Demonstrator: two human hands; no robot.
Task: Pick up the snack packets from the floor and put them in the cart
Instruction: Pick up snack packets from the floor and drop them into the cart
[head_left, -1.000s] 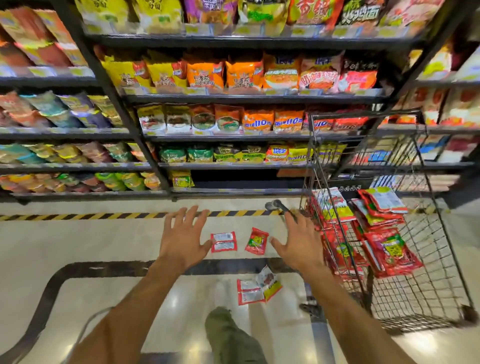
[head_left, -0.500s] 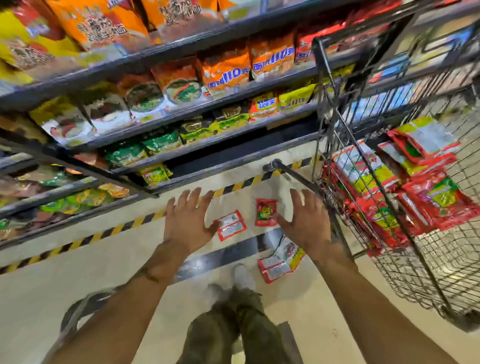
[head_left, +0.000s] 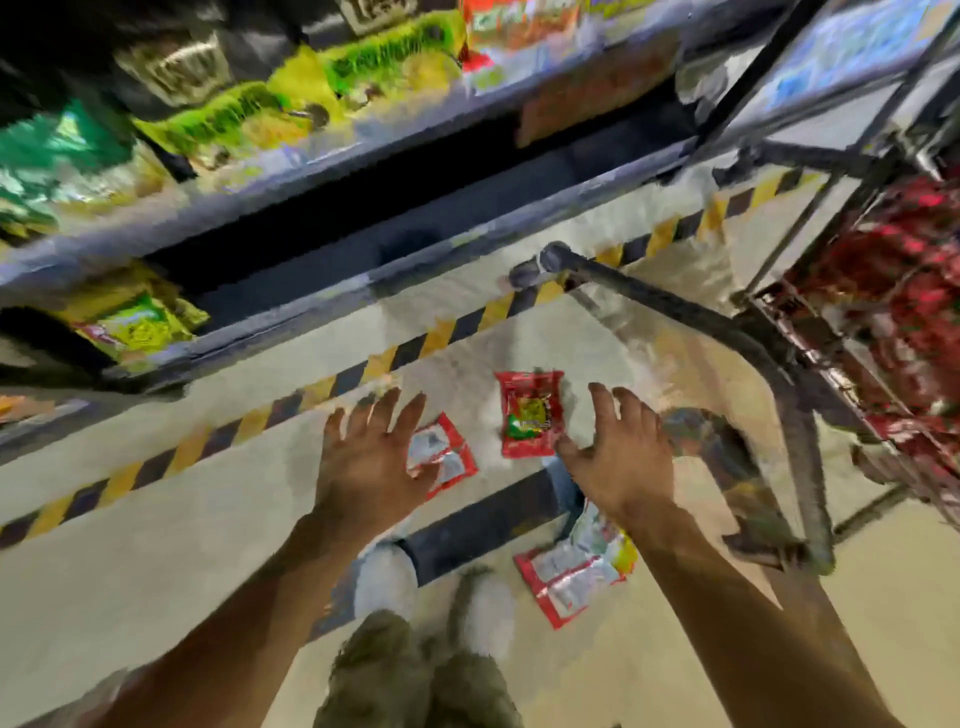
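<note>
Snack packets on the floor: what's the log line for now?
left hand open over white-red packet | right hand open beside red packet | packet pile beside white shoes | none held | cart at right

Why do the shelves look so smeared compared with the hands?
Head view: motion blur smears the stocked metal shelves and the red packets in the wire cart; the red snack packet with a green picture between the left hand and right hand is sharper.
</note>
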